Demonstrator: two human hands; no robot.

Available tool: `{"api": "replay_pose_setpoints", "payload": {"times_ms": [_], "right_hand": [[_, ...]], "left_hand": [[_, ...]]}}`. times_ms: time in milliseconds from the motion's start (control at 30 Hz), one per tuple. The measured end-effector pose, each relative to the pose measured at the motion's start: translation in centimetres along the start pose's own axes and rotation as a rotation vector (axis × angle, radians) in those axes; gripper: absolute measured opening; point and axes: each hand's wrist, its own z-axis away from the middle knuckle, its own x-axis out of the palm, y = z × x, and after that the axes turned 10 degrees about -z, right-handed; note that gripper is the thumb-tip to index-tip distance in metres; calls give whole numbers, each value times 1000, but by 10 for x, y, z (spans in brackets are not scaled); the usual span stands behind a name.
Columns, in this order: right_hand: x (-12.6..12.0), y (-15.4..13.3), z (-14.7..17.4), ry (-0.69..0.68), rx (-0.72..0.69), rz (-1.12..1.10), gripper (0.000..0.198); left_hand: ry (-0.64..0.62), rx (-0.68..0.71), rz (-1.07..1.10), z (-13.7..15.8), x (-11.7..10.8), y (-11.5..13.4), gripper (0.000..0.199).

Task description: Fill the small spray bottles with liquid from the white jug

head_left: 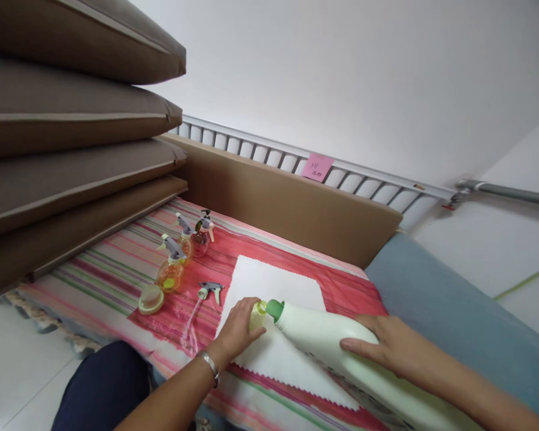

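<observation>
A white wall (341, 90) fills the upper background. At left stands a stack of brown cushions (72, 108), light piping along their edges. A long brown panel (273, 197) stands on edge at the rear, before a white radiator (247, 148). A blue-grey panel (453, 317) occupies the right side. A striped cover (112, 257) spreads across the middle, with a crumpled red sheet (233, 239) over part of it.

On the red sheet lies a white cloth (278, 278) with zigzag edges. Above this cloth, a large pale green bottle (323, 332) is held aslant by the right hand (381, 338), thumb on the near side; its other fingers are partly hidden. The left hand (238, 326) has its fingers wrapped around a small yellow-green bottle (257, 320), also above the white cloth.

Three spray bottles (168, 275) stand grouped at left, the nearest containing amber liquid. A detached spray head (211, 287) lies nearer the left hand. A pink note (318, 167) is attached at the radiator. A round pale item (151, 299) sits in front of the spray bottles.

The green cap (275, 309) of the large bottle is at the small bottle's mouth; contact cannot be determined. A silver bracelet (210, 367) circles the left wrist.
</observation>
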Motion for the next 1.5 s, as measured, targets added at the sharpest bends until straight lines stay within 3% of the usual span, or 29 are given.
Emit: {"api": "replay_pose_setpoints", "payload": {"times_ms": [100, 233, 1500], "right_hand": [[-3, -1, -1, -93, -1, -36, 38], [-8, -4, -2, -111, 17, -46, 37], [-19, -18, -6, -119, 23, 11, 37]], "left_hand": [[-2, 0, -2, 0, 0, 0, 57], [-8, -1, -4, 0, -1, 1, 56], [-19, 12, -30, 2, 0, 1, 56]]}}
